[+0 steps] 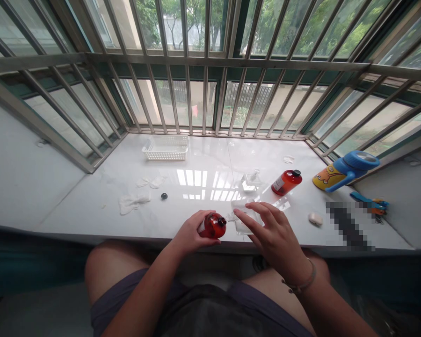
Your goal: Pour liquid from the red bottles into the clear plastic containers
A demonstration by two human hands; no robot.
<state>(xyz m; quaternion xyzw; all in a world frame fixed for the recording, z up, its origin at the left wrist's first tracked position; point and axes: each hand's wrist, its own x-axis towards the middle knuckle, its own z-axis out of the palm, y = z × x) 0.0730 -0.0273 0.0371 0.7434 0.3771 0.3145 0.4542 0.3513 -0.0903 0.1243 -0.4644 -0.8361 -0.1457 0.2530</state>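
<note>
L hand [191, 234]: fingers wrapped round red btl [214, 228], front of tabletop [91, 210]; R hand [277, 236]: fingers part-spread at clear btl [243, 227], can't tell grip; I'd say aligning btls; next needs steadiness.

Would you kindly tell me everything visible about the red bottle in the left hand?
The red bottle looks glossy and translucent, glass or plastic, with a pale label partly covered. Its narrow dark neck appears uncapped. Gripped by the left hand, it tilts toward the clear container by the right hand.
</note>
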